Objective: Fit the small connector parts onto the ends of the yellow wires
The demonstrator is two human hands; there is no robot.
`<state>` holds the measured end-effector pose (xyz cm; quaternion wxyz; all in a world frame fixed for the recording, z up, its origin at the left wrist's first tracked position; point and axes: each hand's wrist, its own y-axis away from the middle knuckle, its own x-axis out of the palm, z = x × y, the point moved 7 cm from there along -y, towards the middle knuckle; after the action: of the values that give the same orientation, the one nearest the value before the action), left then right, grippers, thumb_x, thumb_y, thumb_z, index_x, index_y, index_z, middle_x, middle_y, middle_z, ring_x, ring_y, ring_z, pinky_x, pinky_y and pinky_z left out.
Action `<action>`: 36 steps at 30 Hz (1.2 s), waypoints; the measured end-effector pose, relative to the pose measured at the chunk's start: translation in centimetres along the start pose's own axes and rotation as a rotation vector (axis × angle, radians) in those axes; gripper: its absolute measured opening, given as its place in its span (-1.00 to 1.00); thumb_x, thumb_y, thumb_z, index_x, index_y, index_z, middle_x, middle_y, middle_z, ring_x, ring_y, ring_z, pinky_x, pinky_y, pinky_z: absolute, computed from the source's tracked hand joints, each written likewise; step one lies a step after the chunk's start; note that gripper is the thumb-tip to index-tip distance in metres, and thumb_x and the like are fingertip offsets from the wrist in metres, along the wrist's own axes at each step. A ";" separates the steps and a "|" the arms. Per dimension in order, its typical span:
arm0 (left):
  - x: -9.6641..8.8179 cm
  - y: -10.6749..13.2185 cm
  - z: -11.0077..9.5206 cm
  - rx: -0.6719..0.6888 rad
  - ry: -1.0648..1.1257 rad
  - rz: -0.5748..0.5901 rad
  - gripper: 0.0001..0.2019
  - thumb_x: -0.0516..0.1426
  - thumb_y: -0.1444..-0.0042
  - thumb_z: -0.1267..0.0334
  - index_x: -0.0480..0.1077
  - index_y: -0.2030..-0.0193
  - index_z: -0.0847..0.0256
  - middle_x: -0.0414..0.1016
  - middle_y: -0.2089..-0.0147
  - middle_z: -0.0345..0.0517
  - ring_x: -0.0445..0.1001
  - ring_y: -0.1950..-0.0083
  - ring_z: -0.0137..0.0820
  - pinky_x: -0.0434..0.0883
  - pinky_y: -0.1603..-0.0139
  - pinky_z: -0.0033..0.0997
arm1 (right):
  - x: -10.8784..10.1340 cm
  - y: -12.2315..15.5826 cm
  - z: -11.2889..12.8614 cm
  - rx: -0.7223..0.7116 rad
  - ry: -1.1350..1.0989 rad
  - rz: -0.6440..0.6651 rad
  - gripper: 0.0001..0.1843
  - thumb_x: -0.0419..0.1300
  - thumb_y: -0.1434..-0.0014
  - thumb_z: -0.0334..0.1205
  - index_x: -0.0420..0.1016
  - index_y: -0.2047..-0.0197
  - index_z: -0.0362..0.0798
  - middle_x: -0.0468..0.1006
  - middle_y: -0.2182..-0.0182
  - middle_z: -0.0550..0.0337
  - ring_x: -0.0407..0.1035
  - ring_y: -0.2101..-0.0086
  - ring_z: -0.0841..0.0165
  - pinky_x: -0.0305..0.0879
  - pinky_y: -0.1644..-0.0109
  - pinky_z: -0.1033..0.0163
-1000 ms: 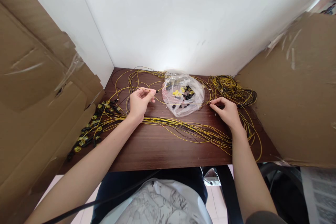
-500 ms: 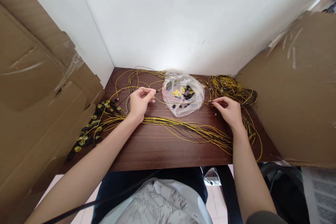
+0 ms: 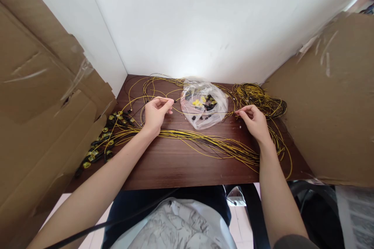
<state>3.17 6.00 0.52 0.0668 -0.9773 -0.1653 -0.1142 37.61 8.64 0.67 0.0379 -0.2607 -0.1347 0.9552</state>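
Observation:
My left hand (image 3: 156, 113) pinches a thin wire near a small black end piece (image 3: 175, 101). Across from it, my right hand (image 3: 253, 120) has thumb and forefinger closed on a thin yellow-and-black wire (image 3: 204, 113). This wire runs nearly straight between the two hands, over a clear plastic bag (image 3: 189, 122). Inside the bag lie small yellow parts (image 3: 197, 103) and black parts (image 3: 209, 106). A long bundle of yellow and black wires (image 3: 198, 139) stretches below both hands, passing behind the right forearm.
Black and yellow connectors (image 3: 95, 151) cluster at the table's left side. A tangled coil of wires (image 3: 254, 97) lies at the back right. Cardboard panels stand at the left (image 3: 43, 97) and right (image 3: 327, 105), with a white wall (image 3: 189, 23) behind the brown table (image 3: 181, 167).
My right hand has shifted very slightly upward, and the taut wire with it. My left hand holds its place.

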 end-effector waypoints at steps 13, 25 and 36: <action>0.1 0.0 -0.2 0.003 0.007 0.010 -0.83 0.28 0.16 0.27 0.43 0.47 0.33 0.40 0.51 -0.20 0.34 0.52 -0.57 0.33 0.53 -0.59 | 1.0 0.2 1.3 -0.148 0.274 0.060 -0.88 0.16 -0.03 -0.27 0.46 0.31 -0.07 0.53 0.36 0.14 0.42 0.36 0.31 0.35 0.18 0.16; 0.1 0.0 -0.1 0.006 0.020 0.011 -0.83 0.29 0.17 0.29 0.43 0.47 0.33 0.42 0.45 -0.18 0.35 0.51 -0.58 0.34 0.55 -0.60 | 1.5 0.4 2.3 -0.252 0.383 0.095 -0.73 0.03 -0.16 -0.28 0.50 0.12 -0.04 0.48 0.31 0.10 0.37 0.32 0.31 0.30 0.19 0.17; 0.1 0.0 -0.1 0.007 -0.001 0.009 -0.83 0.28 0.17 0.28 0.43 0.46 0.32 0.41 0.46 -0.18 0.34 0.51 -0.58 0.33 0.54 -0.59 | 1.5 0.5 2.1 -0.236 0.296 0.117 -0.87 0.13 -0.08 -0.29 0.50 0.31 -0.04 0.48 0.32 0.14 0.40 0.33 0.33 0.33 0.18 0.18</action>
<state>3.28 5.98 0.68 0.0706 -0.9779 -0.1614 -0.1129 35.21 7.87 1.57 -0.0291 -0.4083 -0.2231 0.8847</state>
